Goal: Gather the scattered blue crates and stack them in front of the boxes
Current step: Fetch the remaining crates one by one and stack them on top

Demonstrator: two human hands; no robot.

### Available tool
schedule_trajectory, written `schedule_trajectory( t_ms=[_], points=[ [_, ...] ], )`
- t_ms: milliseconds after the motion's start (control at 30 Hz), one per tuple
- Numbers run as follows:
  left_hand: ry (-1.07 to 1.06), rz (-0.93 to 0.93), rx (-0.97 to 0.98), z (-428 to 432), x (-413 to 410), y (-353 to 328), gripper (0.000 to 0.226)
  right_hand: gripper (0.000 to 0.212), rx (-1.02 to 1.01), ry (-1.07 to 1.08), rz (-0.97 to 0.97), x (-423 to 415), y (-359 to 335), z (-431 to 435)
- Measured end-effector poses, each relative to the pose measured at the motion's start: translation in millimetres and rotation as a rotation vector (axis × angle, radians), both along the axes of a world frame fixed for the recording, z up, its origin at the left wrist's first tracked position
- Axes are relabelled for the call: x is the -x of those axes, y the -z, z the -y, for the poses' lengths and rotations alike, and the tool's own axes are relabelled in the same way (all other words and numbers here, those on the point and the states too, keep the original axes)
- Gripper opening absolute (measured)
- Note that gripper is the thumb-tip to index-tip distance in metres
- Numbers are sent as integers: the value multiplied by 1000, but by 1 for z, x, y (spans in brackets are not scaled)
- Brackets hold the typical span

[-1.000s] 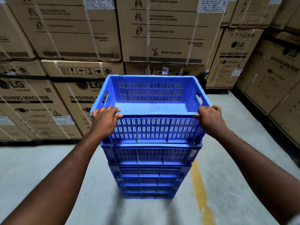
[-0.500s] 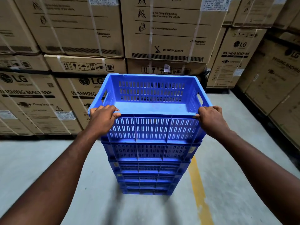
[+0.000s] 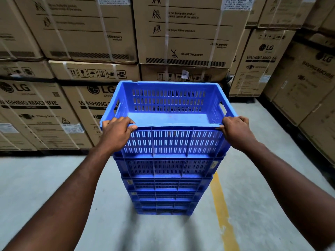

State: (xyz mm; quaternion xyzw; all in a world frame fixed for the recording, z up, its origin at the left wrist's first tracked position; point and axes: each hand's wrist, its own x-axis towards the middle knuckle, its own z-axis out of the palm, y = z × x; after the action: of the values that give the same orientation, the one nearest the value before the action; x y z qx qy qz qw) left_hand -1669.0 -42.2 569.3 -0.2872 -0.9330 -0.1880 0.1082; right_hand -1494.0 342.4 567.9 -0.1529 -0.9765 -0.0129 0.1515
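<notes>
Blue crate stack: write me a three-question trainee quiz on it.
1. True or false: the top crate holds goods.
2. Where do the left hand and right hand grip? A) the top crate's near rim, at its corners; B) the side handle slots; C) the lowest crate.
3. Fill in: the yellow floor line runs on the ____ side of the stack.
Key: 1 false; 2 A; 3 right.
</notes>
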Motion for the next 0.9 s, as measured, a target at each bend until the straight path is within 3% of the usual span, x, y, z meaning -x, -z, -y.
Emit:
schedule_trajectory(
  t_ms=[333,533,900],
  points=[
    [-37,-52,26,9,-13,6,46,21,-24,-22,12,-25,2,11],
    [-18,-65,118,-7,-4,2,51,54,-51,-65,5,-12,1,26],
    [-118,-174,141,-30,19,9,35,54,-127,37,-114,16,16,22]
  ],
)
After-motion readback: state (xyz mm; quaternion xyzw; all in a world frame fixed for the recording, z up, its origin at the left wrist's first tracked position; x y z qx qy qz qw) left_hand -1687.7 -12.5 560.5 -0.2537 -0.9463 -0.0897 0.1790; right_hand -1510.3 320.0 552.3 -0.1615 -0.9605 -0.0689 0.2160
